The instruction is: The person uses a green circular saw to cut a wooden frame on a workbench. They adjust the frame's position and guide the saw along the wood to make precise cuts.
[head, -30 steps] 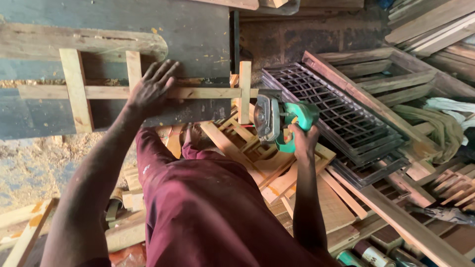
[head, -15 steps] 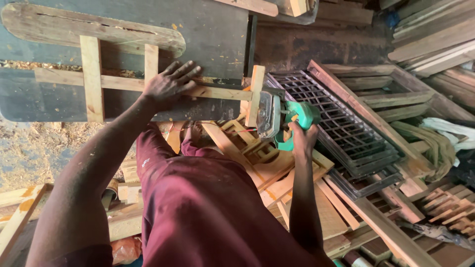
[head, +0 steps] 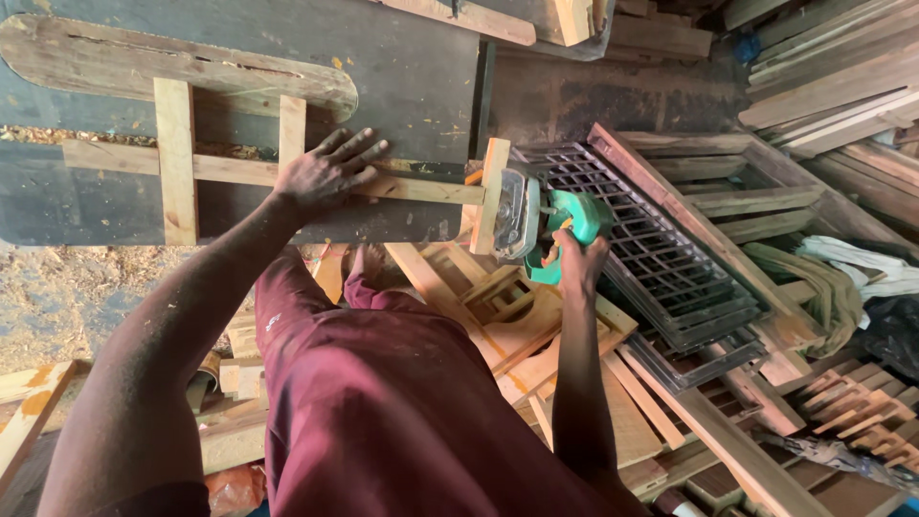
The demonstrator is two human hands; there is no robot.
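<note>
Wooden frame [head: 258,170]: an assembly of pale slats, one long rail crossed by three shorter uprights, lying flat on the dark workbench [head: 412,86]. The long rail runs toward the bench's right edge, and the last upright sits at that edge, partly overhanging it.

Left hand [head: 325,172]: open, palm down, fingers spread, pressed on the long rail near the middle of the bench's front edge. It touches the rail just right of the second upright.

Right hand [head: 574,260]: closed around the handle of the green power saw [head: 546,225]. The saw's metal guard is against the end upright at the bench's right edge. Whether the blade is in the wood cannot be told; the guard hides it.

Surroundings:
- A rounded, weathered plank [head: 172,62] lies along the bench's rear left portion, behind the frame.
- The person's maroon-clad legs [head: 383,402] stand at the front edge of the bench.
- Off the right edge, on the floor, a dark lattice grille [head: 661,258] leans among stacked timber offcuts [head: 536,345].
- Sawdust [head: 57,297] covers the floor below the bench's front left corner.
</note>
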